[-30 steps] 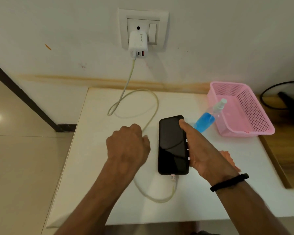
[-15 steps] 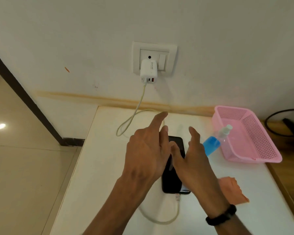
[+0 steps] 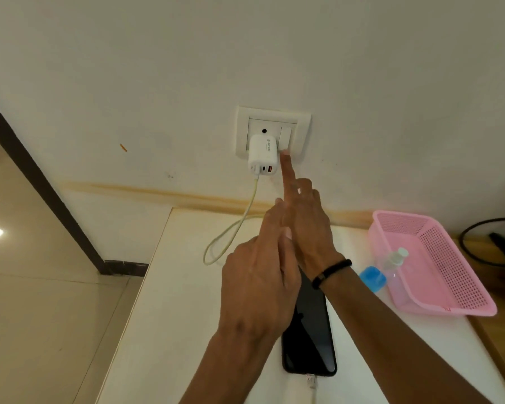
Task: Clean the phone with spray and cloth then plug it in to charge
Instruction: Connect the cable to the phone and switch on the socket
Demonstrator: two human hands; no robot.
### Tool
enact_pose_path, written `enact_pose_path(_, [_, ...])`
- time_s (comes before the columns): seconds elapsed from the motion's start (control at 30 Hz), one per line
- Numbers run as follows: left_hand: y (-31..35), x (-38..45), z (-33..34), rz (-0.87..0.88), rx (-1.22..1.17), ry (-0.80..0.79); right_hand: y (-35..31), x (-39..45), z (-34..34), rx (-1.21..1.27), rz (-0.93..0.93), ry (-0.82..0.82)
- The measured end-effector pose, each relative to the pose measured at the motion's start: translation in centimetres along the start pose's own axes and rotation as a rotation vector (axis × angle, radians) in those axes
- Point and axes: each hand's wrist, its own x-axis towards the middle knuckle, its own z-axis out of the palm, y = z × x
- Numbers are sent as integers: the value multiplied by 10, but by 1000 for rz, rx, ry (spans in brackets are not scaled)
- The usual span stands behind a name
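The black phone (image 3: 312,339) lies face up on the white table (image 3: 181,301), its screen dark, with the pale cable (image 3: 231,231) plugged into its near end. The cable runs up to the white charger (image 3: 262,154) in the wall socket (image 3: 273,113). My right hand (image 3: 306,225), with a black band on the wrist, reaches to the wall and its straight index fingertip presses the switch (image 3: 286,141) beside the charger. My left hand (image 3: 257,284) hovers above the phone's far end with relaxed fingers, holding nothing. The spray bottle (image 3: 391,263) leans against the basket. No cloth is in view.
A pink perforated basket (image 3: 403,215) stands at the table's right end against the wall. Behind it a black cable (image 3: 478,225) lies on a wooden surface. The tiled floor drops away left of the table edge.
My right hand left the phone and rose to the wall switch. My left hand lifted and moved over the phone. The view tilted up toward the socket.
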Motion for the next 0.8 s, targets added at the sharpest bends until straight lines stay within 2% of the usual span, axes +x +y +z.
enact_pose_path(0.17, [5,3,4,-71,-128,21,-3,4,8,-9,36,12])
enact_pose_path(0.47, [4,5,-1,-49,-131,92,-11,12,-1,-135,45,-11])
enact_pose_path(0.6, [8,5,-2,-30,-137,96,-14,14,-11,-204,19,-75])
enact_pose_path(0.8, [16,7,-4,-31,-118,115,-15,4,-40,-23,51,-54])
